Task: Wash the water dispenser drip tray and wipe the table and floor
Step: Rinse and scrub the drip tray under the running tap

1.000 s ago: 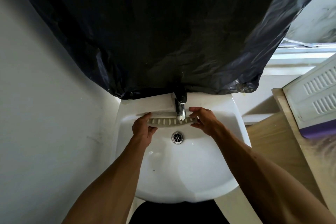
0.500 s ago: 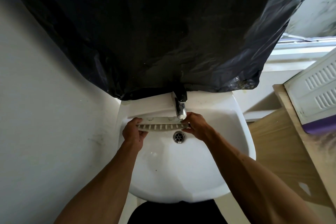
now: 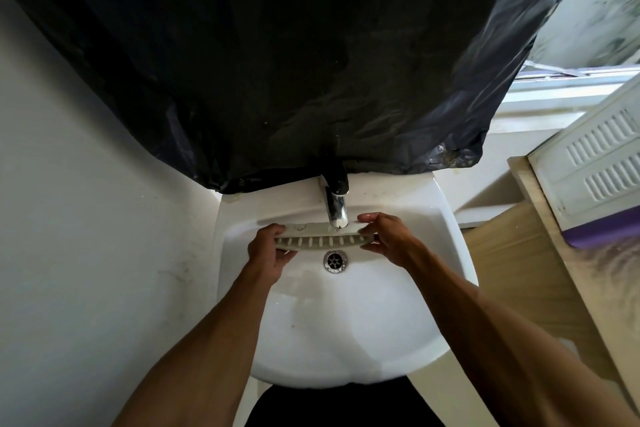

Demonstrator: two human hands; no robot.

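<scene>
The drip tray (image 3: 323, 238) is a long, pale, curved piece with a row of slots. I hold it level over the white sink (image 3: 346, 322), directly under the chrome tap (image 3: 336, 208). My left hand (image 3: 268, 251) grips its left end and my right hand (image 3: 388, 240) grips its right end. The tap spout tip sits just above the tray's right half. The drain (image 3: 335, 260) lies just below the tray. I cannot tell whether water is running.
A black plastic sheet (image 3: 277, 62) hangs over the wall behind the sink down to the tap. A plain wall (image 3: 86, 253) stands close on the left. On the right is a wooden surface (image 3: 512, 270) with a white vented appliance (image 3: 602, 163) on it.
Both hands shifted the tray left under the tap half a second ago, then back to the right; it now sits centred under the spout again.
</scene>
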